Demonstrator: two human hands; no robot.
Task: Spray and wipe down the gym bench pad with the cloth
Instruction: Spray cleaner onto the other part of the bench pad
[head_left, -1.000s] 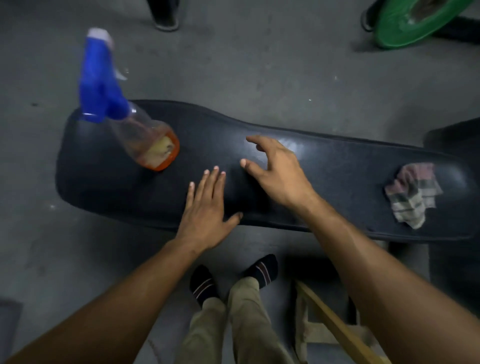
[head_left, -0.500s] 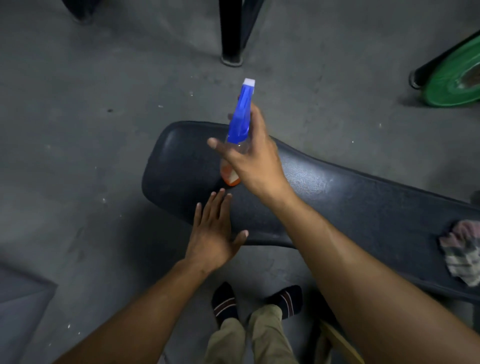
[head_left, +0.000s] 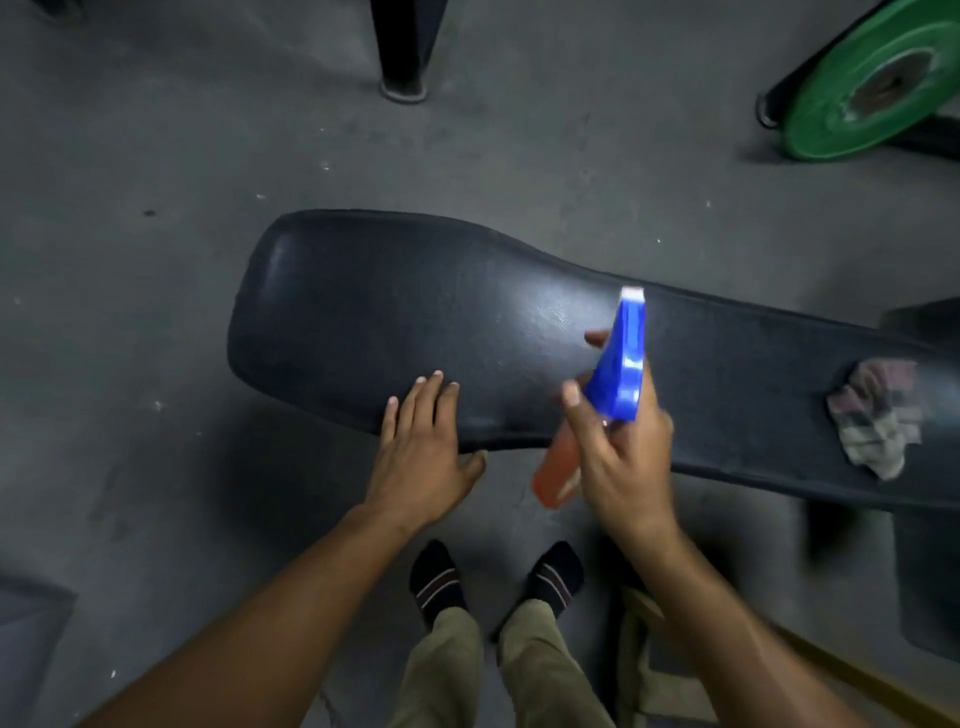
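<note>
The black gym bench pad (head_left: 363, 317) lies across the view from left to right. My right hand (head_left: 623, 462) grips a spray bottle (head_left: 621, 364) with a blue trigger head and orange liquid, held over the pad's near edge, nozzle pointing away from me. My left hand (head_left: 421, 447) rests flat on the near edge of the pad, fingers together, holding nothing. A crumpled checked cloth (head_left: 878, 415) lies on the pad at the right.
A green weight plate (head_left: 872, 78) stands on the grey floor at the top right. A black post foot (head_left: 405, 52) is at the top centre. My socked feet (head_left: 493, 577) are below the pad, with wooden pieces (head_left: 644, 670) beside them.
My right hand took the spray bottle from the pad's left end and brought it right and nearer to me. The left hand stayed on the pad's near edge.
</note>
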